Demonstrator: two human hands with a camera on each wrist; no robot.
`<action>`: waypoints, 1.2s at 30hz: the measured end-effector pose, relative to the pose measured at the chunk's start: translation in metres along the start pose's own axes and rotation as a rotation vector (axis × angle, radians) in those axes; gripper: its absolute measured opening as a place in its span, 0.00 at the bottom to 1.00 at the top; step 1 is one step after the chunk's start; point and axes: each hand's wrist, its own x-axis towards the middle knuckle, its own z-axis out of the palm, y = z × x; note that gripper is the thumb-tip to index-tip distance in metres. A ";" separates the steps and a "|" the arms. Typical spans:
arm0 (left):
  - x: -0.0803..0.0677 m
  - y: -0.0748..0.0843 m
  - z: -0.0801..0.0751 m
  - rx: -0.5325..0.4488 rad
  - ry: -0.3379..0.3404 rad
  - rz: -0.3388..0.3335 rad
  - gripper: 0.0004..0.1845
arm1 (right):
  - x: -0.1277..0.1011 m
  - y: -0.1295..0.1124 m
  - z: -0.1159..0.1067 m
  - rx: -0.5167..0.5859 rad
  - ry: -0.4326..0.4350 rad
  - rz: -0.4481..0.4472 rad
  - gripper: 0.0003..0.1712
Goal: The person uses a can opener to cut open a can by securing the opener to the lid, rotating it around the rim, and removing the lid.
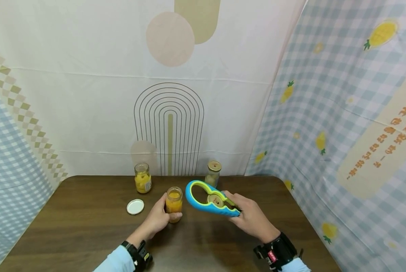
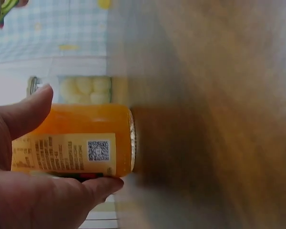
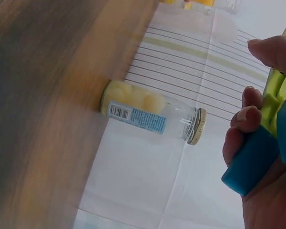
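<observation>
my left hand (image 1: 159, 220) has its fingers wrapped round the orange jar (image 1: 174, 204), standing upright near the middle of the desk (image 1: 70, 223). it looks lidless, and a white lid (image 1: 135, 206) lies just to its left. my right hand (image 1: 250, 219) has its fingers clamped on the blue-green jar opener (image 1: 208, 198), held in the air just right of the jar, with what looks like a lid caught in it. i'd say the opening step is about done; next the opener wants setting down gently.
</observation>
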 end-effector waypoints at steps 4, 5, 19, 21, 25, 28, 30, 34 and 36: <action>0.011 -0.003 0.000 0.021 -0.006 0.004 0.42 | -0.001 0.000 0.002 -0.002 -0.002 0.003 0.40; 0.014 -0.004 0.001 0.028 -0.006 0.007 0.42 | -0.001 0.000 0.002 0.001 -0.002 0.004 0.40; 0.064 -0.002 0.003 0.027 0.065 0.029 0.35 | 0.002 0.000 0.008 -0.027 0.000 0.017 0.42; 0.073 -0.001 0.001 0.023 0.073 0.021 0.35 | 0.002 -0.001 0.009 -0.031 0.002 0.016 0.44; 0.088 -0.001 -0.003 0.027 0.096 0.007 0.34 | 0.003 -0.003 0.011 -0.020 0.003 0.009 0.43; 0.094 0.000 -0.007 0.024 0.112 -0.004 0.35 | 0.002 -0.004 0.012 -0.011 -0.006 0.002 0.43; 0.097 0.001 -0.008 0.014 0.114 -0.013 0.36 | 0.002 -0.004 0.013 -0.004 -0.011 -0.001 0.44; 0.102 0.003 -0.008 0.002 0.093 -0.015 0.38 | 0.001 -0.005 0.014 -0.004 -0.009 0.007 0.44; 0.105 0.004 -0.007 0.012 0.082 -0.019 0.39 | 0.001 -0.005 0.014 -0.006 -0.004 0.014 0.44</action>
